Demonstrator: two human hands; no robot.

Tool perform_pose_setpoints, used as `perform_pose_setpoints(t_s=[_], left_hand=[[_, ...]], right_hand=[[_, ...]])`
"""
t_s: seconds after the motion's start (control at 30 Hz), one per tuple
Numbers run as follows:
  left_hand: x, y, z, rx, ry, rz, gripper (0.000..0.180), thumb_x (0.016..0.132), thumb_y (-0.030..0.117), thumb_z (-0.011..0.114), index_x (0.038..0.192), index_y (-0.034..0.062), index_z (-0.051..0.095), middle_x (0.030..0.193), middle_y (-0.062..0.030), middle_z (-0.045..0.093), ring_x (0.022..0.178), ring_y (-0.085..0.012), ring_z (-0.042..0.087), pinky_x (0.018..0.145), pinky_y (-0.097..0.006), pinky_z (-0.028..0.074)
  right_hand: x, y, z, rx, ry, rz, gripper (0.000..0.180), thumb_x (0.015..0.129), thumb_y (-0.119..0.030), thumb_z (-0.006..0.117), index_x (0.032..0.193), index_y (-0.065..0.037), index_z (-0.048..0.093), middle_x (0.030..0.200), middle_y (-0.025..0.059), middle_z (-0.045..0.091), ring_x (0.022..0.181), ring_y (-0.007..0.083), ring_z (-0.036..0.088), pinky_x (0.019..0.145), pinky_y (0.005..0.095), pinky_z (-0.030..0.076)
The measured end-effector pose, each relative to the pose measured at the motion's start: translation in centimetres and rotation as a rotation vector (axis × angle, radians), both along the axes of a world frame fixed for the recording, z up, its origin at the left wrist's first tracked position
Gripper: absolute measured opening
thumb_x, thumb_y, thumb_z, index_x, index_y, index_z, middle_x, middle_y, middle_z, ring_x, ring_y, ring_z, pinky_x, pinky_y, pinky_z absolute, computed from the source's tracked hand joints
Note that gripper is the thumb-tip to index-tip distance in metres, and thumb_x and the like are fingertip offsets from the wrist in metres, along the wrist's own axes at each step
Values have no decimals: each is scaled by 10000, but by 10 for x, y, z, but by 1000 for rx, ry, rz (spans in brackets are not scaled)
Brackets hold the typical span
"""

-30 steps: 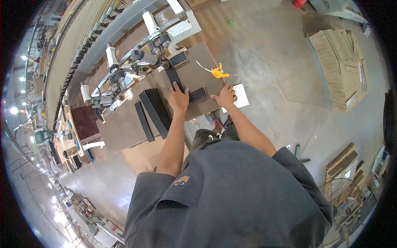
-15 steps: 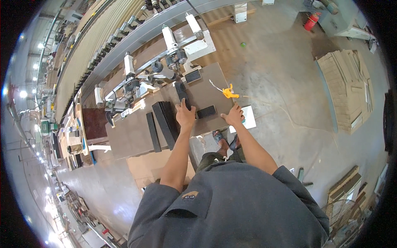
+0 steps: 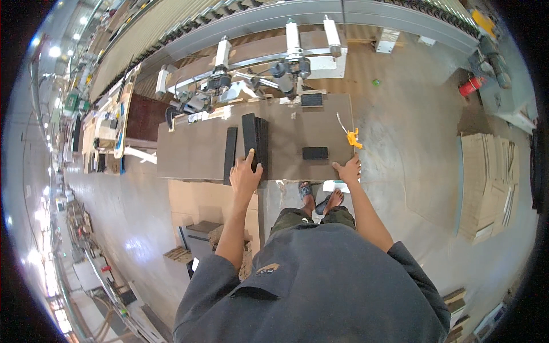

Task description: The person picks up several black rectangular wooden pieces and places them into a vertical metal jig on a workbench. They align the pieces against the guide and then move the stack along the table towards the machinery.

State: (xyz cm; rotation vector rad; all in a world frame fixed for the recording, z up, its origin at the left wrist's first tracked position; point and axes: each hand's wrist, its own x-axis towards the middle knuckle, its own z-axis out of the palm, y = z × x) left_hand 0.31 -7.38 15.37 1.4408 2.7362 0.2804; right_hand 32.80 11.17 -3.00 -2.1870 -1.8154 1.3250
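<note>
My left hand [image 3: 245,178] rests at the near end of a stack of long black strips [image 3: 255,134]. Its index finger lies stretched along the top strip, with the thumb apart to the right. Just left of the stack lies a single black strip [image 3: 230,150]. My right hand [image 3: 349,170] is at the front right corner of the brown board tabletop [image 3: 291,163], thumb spread and fingers over the edge, nothing visible in it. Between the hands lies a short black block [image 3: 315,152]. A similar black block [image 3: 311,100] sits at the far edge.
A yellow air blow gun [image 3: 353,138] hangs at the table's right edge. Machine heads with white cylinders [image 3: 293,40] line the back on a rail. Stacked cardboard sheets [image 3: 489,186] stand on the right floor, with a red fire extinguisher [image 3: 470,86] behind. Cardboard [image 3: 194,200] lies below the table.
The view has turned, shifting the scene. My left hand has brought the black strip from right of the stack against it. My right hand stays near the table corner.
</note>
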Motion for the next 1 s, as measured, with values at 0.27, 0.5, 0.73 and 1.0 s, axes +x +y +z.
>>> perform_pose_setpoints(t_s=[0.27,0.5,0.73,1.0], left_hand=[[-100,-10,-66,-49,135,337,631,988,420,806,1503,93,641,1386,-178,707,1325,-404,641,1070,-545,532],[-143,-76,-127,18,-160,370,843,840,357,911,1565,85,578,1355,-185,694,1260,-417,654,1062,-525,543],[-33,-26,4,570,-349,457,598,865,167,880,1430,73,707,1177,-151,657,1046,-321,681,950,-463,569],[141,71,-58,537,-788,217,550,887,186,887,1401,43,752,1168,-124,674,1049,-244,663,954,-406,561]], right_hand=[[6,8,10,-2,-48,-34,1433,733,-594,988,1770,-85,140,1751,299,321,1609,522,346,1268,708,322],[-1,3,2,129,14,108,1416,683,-543,1037,1713,40,258,1678,353,440,1571,514,431,1303,577,384],[-1,2,13,-35,-134,15,1471,718,-531,1028,1755,-19,119,1758,355,287,1612,547,343,1284,674,372],[-5,9,8,-64,-119,29,1496,685,-623,1013,1771,-66,147,1774,282,336,1630,497,345,1308,654,327]])
